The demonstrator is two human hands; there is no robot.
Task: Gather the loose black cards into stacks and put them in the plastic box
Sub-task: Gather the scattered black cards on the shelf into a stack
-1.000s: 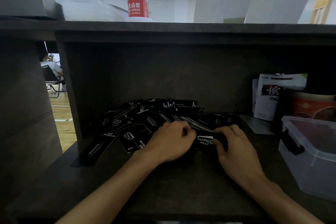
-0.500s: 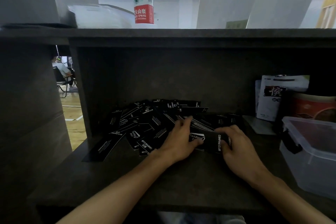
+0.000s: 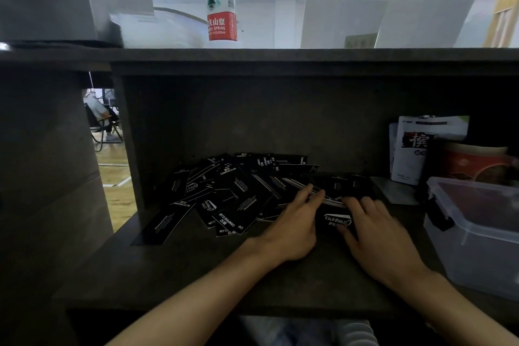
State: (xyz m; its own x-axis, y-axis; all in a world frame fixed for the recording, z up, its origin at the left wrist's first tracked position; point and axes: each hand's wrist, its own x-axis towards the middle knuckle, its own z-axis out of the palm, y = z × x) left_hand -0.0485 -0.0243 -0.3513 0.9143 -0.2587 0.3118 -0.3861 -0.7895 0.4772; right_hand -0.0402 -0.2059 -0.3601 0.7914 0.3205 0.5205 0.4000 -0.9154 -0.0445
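Two bare forearms reaching in from the near edge of the tabletop (image 3: 196,275). Left hand (image 3: 292,229) flat, fingers straight and pointing up-right, tips resting on the near right part of the cards (image 3: 238,194). Right hand (image 3: 373,236) just beside it, fingers curled over the right end of a small stack (image 3: 335,220), thumb at its near edge, apparently pinching it, though dim light and blur leave the grip uncertain. Stack wedged between the two hands, touching both, long axis running left to right, script logo facing up and upside down to the wearer.

Rest of the loose cards fanned out to the left and behind, overlapping at all angles, one long card lying apart at the far-left near corner. Most of the heap on the left hand's side, so nearer that hand for raking in.

Box (image 3: 474,236) to the right, clear plastic, black clip on its near-left wall, standing apart from the right hand and much nearer to it than to the left. Lid looks on, judging by the clip and rim; likely needs opening before any stack goes in. Nothing lying between stack and box.

Farther right, behind the box: a red tub (image 3: 474,163) and a white pouch (image 3: 415,149) against the back wall. Above, on the upper shelf, a water bottle (image 3: 220,0).
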